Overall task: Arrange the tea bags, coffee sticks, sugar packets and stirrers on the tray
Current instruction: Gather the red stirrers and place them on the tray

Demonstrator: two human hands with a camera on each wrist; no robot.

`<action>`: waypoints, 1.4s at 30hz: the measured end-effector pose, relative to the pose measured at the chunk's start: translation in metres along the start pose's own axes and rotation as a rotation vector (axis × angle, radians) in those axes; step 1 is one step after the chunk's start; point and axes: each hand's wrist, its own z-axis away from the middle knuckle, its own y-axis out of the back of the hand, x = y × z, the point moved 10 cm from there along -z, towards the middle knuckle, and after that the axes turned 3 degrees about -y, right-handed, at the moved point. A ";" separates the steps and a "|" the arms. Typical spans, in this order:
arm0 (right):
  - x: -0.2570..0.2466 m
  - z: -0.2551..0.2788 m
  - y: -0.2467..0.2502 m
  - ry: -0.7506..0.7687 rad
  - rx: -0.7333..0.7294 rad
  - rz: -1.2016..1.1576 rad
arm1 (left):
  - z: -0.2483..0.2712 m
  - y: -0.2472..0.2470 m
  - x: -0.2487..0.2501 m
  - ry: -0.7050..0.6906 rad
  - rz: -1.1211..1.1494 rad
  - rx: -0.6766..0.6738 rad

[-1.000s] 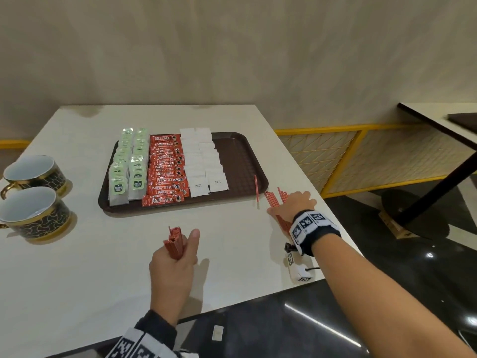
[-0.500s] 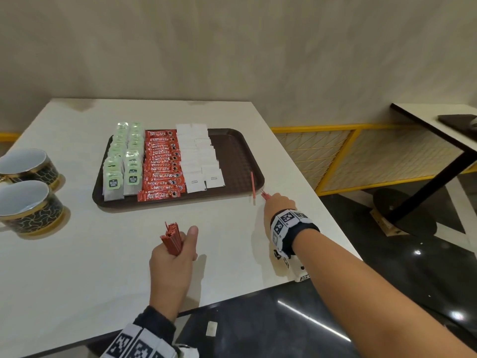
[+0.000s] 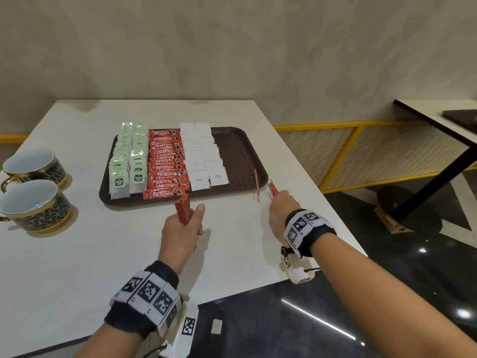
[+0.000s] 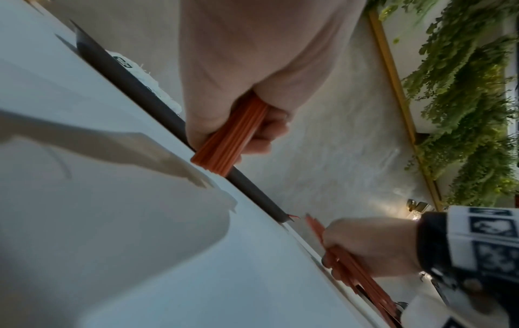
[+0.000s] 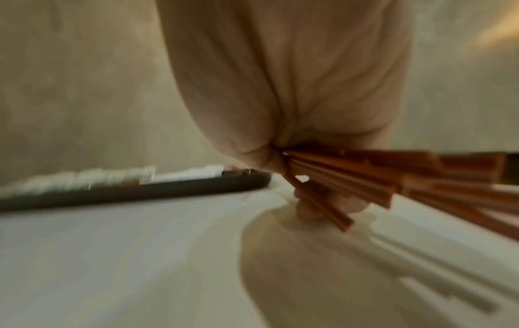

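Tea bags (image 3: 127, 161), coffee sticks (image 3: 167, 164) and sugar packets (image 3: 204, 157) already sit lined up on the tray (image 3: 240, 151). Only stirrers left: left hand (image 3: 180, 235) grips a bundle (image 3: 183, 209), right hand (image 3: 280, 211) clutches more (image 5: 351, 177), one stray stirrer (image 3: 256, 183) lies across the tray's edge onto the bench (image 3: 77, 280).

The tray (image 3: 240, 153) was dark brown with a fine textured grid. On it lay pale green tea bags (image 3: 129, 161), red coffee sticks (image 3: 167, 166) with white lettering, and plain white sugar packets (image 3: 204, 156). The stirrers (image 3: 183, 210) were orange-red. The desk (image 3: 77, 267) was off-white. Two cups (image 3: 33, 202) were black with a gold wavy pattern and gold rims, pale inside. The wristbands (image 3: 307, 228) were black with black-and-white square markers.
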 end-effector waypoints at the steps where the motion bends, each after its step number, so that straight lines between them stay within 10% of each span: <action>1: -0.002 0.002 0.004 -0.006 -0.046 -0.100 | 0.001 -0.003 -0.001 0.013 0.004 -0.018; 9: -0.082 0.106 0.017 0.190 -0.438 -1.208 | 0.012 -0.015 0.028 0.050 0.187 -0.105; 19: -0.143 0.158 0.009 0.535 -0.507 -1.031 | 0.012 -0.013 0.073 -0.193 0.060 -0.065; 35: -0.134 0.149 -0.015 0.441 -0.550 -1.084 | -0.017 0.026 0.055 -0.189 0.048 0.254; 42: -0.125 0.196 -0.064 -0.052 -1.014 -1.493 | -0.010 0.049 0.109 -0.362 0.171 0.361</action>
